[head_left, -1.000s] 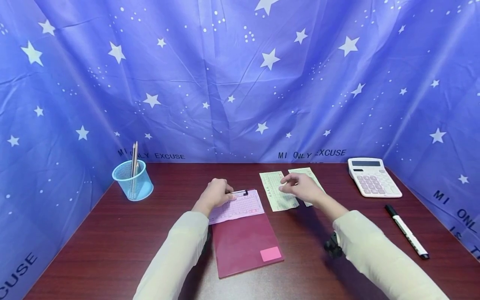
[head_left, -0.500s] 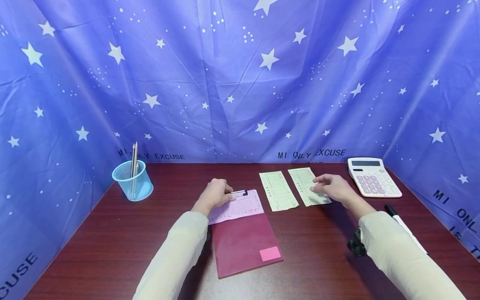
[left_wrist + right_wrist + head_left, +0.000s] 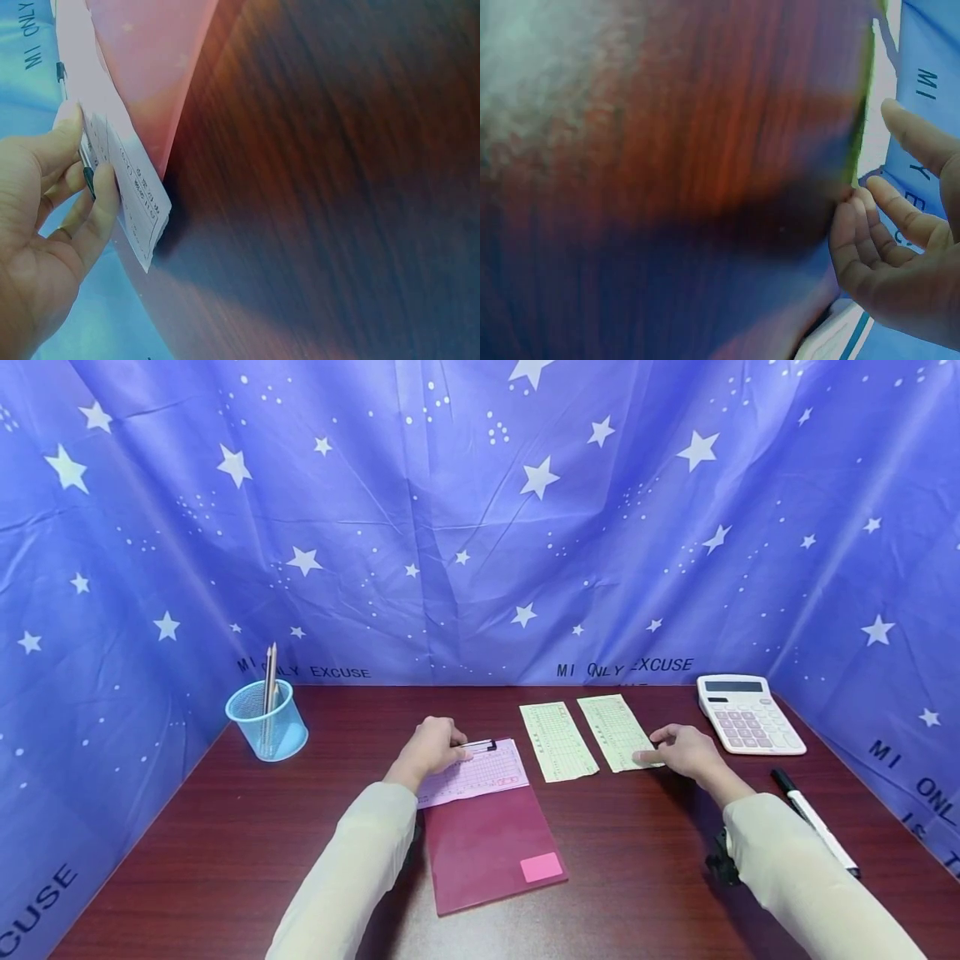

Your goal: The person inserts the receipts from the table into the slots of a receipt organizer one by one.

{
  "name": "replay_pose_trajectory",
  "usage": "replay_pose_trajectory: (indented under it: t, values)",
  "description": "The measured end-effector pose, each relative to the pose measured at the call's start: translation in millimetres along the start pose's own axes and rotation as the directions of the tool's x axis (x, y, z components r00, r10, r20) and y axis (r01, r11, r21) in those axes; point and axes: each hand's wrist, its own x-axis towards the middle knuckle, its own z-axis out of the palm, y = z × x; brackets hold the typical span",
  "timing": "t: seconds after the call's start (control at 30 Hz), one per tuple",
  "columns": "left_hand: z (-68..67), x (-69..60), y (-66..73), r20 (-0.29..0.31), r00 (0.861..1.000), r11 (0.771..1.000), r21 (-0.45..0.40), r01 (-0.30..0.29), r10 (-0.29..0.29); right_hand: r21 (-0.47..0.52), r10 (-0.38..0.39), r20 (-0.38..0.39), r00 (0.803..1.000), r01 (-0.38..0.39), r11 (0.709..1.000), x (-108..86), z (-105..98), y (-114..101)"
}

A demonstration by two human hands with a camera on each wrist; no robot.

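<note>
A dark red clipboard [image 3: 491, 852] lies on the table with printed pink slips [image 3: 487, 772] under its black clip [image 3: 486, 745]. My left hand [image 3: 431, 747] grips the clip at the top of the board; in the left wrist view the thumb and fingers [image 3: 103, 199] bend around the clip and the slips' edge. To the right lie two printed pale green slips, a nearer-left one [image 3: 558, 742] and a right one [image 3: 615, 731]. My right hand [image 3: 690, 752] reaches the lower right corner of the right slip, thumb over it. In the right wrist view its thumb [image 3: 919, 135] stands apart from the fingers.
A light blue mesh pencil cup [image 3: 270, 727] with pencils stands at the back left. A white calculator [image 3: 750, 714] sits at the back right, and a black-and-white marker [image 3: 817, 822] lies near the right forearm. A blue starred curtain [image 3: 450, 527] surrounds the table.
My right hand has moved right, from above the left green slip to the right slip's lower corner, and lowered. My left hand stays at the clip.
</note>
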Motion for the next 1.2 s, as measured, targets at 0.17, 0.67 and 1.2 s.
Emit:
replay_pose_trajectory:
  t: [0.17,0.67,1.2]
  values:
    - [-0.5,-0.5,1.0,0.002,1.0,1.0,-0.006,0.009,-0.009,-0.107,-0.046,-0.038,0.998,0.042,0.993,-0.1,4.2,-1.1]
    - [-1.0,-1.1,2.0,0.006,1.0,1.0,-0.013,0.013,-0.013,-0.126,0.02,-0.026,0.999,-0.023,0.992,-0.8,4.3,-8.7]
    - [-0.1,-1.1,1.6,0.001,1.0,1.0,-0.003,0.015,-0.015,-0.136,0.114,0.013,0.993,-0.111,0.984,-0.7,3.7,-16.2]
